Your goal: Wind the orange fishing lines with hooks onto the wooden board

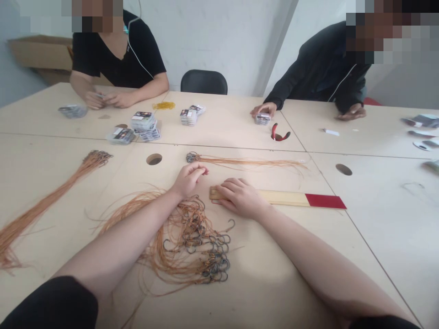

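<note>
My left hand (192,178) hovers above the table with its thumb and fingers pinched together; whatever they hold, if anything, is too small to make out. Lying over the left end of a flat wooden strip (288,197), my right hand (242,197) grips it with thumb on the near edge and fingers on the far one. The strip's right end is red. Beneath and beside my left forearm spreads a tangled pile of fish hooks (214,260) tied to orange lines. Just beyond my hands lies a straight bundle of hooked lines (240,161), hook ends to the left.
Another bundle of hooked lines (51,208) lies at left. Farther back are stacked plastic boxes (142,119), yellow bands (163,105) and red-handled pliers (279,132). Two people sit opposite, one touching a small box stack (262,119). Round holes (343,169) pierce the tabletop.
</note>
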Motion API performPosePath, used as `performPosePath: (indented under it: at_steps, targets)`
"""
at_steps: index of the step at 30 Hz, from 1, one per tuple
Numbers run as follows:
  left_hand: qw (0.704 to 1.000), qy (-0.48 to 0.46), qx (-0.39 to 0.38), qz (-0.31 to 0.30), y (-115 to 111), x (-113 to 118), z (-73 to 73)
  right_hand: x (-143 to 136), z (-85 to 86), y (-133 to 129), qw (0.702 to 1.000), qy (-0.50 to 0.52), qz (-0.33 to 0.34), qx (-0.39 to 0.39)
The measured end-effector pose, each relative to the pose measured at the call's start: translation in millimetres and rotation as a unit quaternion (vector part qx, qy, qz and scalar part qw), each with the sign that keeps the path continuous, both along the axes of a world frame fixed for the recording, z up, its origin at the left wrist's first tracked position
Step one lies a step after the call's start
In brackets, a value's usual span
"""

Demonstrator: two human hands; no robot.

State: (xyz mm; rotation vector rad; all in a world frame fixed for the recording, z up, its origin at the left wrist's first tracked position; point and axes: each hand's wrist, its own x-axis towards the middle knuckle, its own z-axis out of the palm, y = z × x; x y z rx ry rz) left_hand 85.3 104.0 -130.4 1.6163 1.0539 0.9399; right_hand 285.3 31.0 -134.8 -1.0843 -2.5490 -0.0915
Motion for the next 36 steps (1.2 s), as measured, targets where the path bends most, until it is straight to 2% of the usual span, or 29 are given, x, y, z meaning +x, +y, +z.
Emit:
performPosePath:
  at_steps: [12, 16, 21, 27, 32, 36]
  targets:
    - [1.0, 0.016, -0.012, -0.001, 1, 0, -0.5, 3, -11.2, 4, 0.999, -0.006, 0.038, 0.022]
    - [1.0, -0.009, -0.014, 0.004, 3, 0, -1.0, 3, -11.9, 4, 0.999, -0.006, 0.044, 0.019]
    - [1.0, 0.006, -0.003, -0.002, 3, -2, -1.4, 2, -11.2, 4, 0.998, 0.025, 0.05, 0.04]
    - [0.996, -0.007, 0.09, -0.018, -4, -1, 1.2, 3, -6.1, 3, 0.995, 0.071, 0.011, 0.063]
    - [0.986, 0.011, 0.146, -0.076, -8, 0, -0.5, 4, -4.6, 2, 0.993, 0.092, -0.012, 0.074]
    - [0.979, 0.05, 0.187, -0.063, -6, 1, -3.0, 5, -7.3, 2, 0.993, 0.087, -0.023, 0.071]
